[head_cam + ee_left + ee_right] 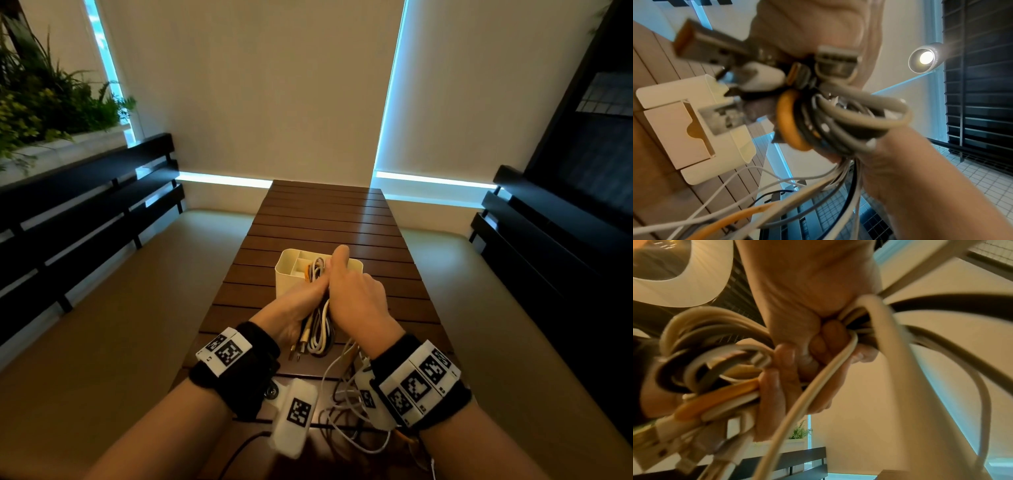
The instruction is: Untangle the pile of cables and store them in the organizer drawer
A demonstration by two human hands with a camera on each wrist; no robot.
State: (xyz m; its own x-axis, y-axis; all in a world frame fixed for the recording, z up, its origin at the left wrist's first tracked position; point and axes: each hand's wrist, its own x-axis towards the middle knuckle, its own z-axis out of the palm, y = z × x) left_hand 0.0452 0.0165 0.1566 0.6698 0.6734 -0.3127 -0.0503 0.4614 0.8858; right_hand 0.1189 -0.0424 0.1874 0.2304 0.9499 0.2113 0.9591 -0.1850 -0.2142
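Note:
A bundle of coiled cables (320,329), white, grey, black and orange, hangs just above the table in front of the white organizer (286,270). My left hand (294,308) grips the bundle from the left. My right hand (356,294) wraps round it from the right, thumb pointing up. In the left wrist view the coils (838,121) and several USB plugs (715,52) sit in my grip, with the organizer's closed drawer front (670,129) beyond. The right wrist view shows my fingers (818,344) curled round the cables (715,353). Loose cable strands (342,401) trail to the table's near edge.
The slatted wooden table (325,212) stretches away beyond the organizer. Dark benches stand at the left (85,205) and the right (548,222). Potted plants (41,102) sit at the far left. A thin black cable (239,448) lies near my left forearm.

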